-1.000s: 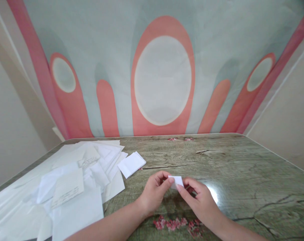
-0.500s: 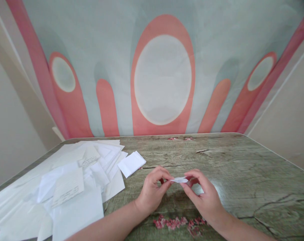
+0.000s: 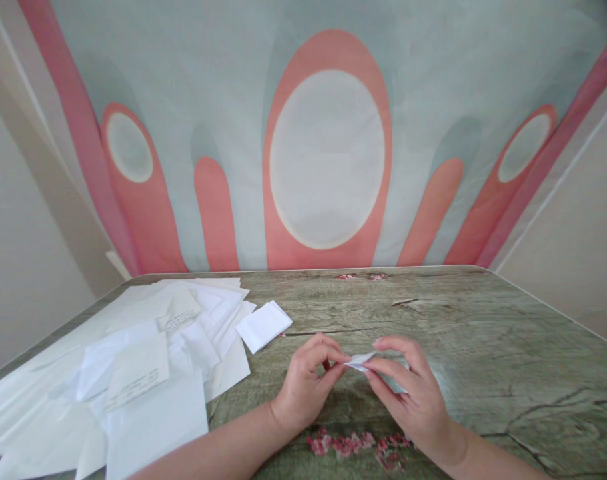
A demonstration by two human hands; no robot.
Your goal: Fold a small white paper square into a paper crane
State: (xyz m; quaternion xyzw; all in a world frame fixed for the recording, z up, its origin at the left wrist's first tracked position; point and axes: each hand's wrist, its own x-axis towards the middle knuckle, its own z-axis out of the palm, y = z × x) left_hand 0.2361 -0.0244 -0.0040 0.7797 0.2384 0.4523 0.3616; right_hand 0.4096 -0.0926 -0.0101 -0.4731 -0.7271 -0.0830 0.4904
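A small folded piece of white paper [image 3: 358, 361] is held just above the table in front of me, tilted and seen nearly edge-on. My left hand [image 3: 311, 377] pinches its left end between thumb and fingertips. At the right end, my right hand [image 3: 413, 393] has its thumb below and a finger against the paper, while the index finger is raised a little off it. Beyond my left hand, a folded white paper packet [image 3: 264, 326] lies flat on the table.
A spread heap of white paper sheets [image 3: 156, 440] covers the table's left side, some bearing lines of print. The wood-grain table [image 3: 508, 347] has pink flower patterns [image 3: 341, 443] near me. Behind its far edge hangs a grey-green and coral patterned cloth [image 3: 328, 50].
My right index finger has lifted away from the paper, and its right side now sits more open and angled upward. My left hand keeps its pinch, shifted very slightly.
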